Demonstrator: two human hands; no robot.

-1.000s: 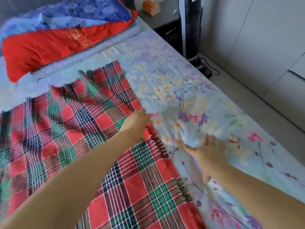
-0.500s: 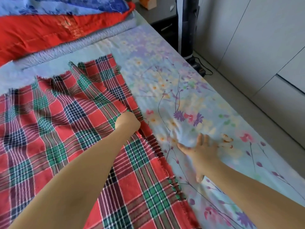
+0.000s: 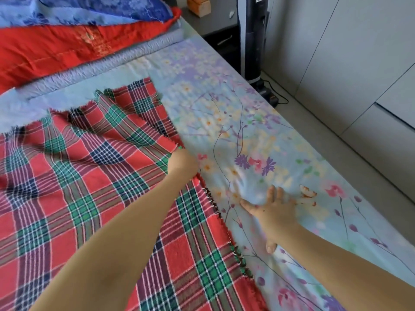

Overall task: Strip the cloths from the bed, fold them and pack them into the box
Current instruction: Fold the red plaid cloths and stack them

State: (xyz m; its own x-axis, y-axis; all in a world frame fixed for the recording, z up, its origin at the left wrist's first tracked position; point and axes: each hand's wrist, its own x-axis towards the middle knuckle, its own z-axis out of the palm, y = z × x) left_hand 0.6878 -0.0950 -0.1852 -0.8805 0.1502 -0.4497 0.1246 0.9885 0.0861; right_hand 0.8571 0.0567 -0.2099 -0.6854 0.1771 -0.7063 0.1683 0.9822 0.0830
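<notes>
The plaid cloth (image 3: 89,176), a woven check of red, green and navy with thin white lines, lies spread over the left part of a floral sheet (image 3: 247,131). Its far edge is frayed and its right edge carries a dark knotted fringe. The left hand (image 3: 183,162) holds that right edge. Its fingers are curled out of sight into the fabric, and long folds run from the grip back across the checks. The right hand (image 3: 269,212) lies flat on the sheet just beside the fringe, fingers straight and spread. Small creases gather in the thin pale-blue cotton ahead of the fingertips. The sheet is printed with purple, pink and yellow flowers on thin stems.

Beyond the plaid lies a grey-blue ribbed blanket (image 3: 112,63), then a red pillow (image 3: 56,48) with an orange stitched patch, and on top a blue patterned cloth (image 3: 78,10). To the right stands a dark desk (image 3: 215,23) bearing an orange box (image 3: 198,5). Beside it stands a black upright appliance (image 3: 251,41) whose white label is too small to read, its cable (image 3: 278,95) on the floor (image 3: 314,131) before pale cupboard doors (image 3: 359,63).
</notes>
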